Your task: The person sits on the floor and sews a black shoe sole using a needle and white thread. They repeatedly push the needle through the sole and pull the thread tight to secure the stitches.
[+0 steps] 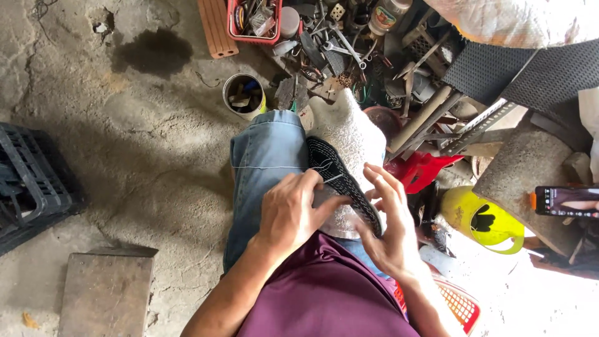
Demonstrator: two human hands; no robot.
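Observation:
A white knitted shoe (349, 128) with a black ribbed sole (340, 178) lies on my lap, toe pointing away, resting on my jeans (262, 156). My left hand (290, 212) presses on the shoe's side near the heel, fingers curled by a thin thread or needle at the sole edge. A fine thread (268, 167) runs left across my thigh. My right hand (390, 215) cups the sole's right edge, fingers spread along it.
A tin can (243, 95) of small parts stands on the concrete floor ahead. A red basket (253, 22) and scattered wrenches (340, 47) lie beyond. A black crate (28, 187) is at left, a yellow container (483, 218) and red stool (421, 170) at right.

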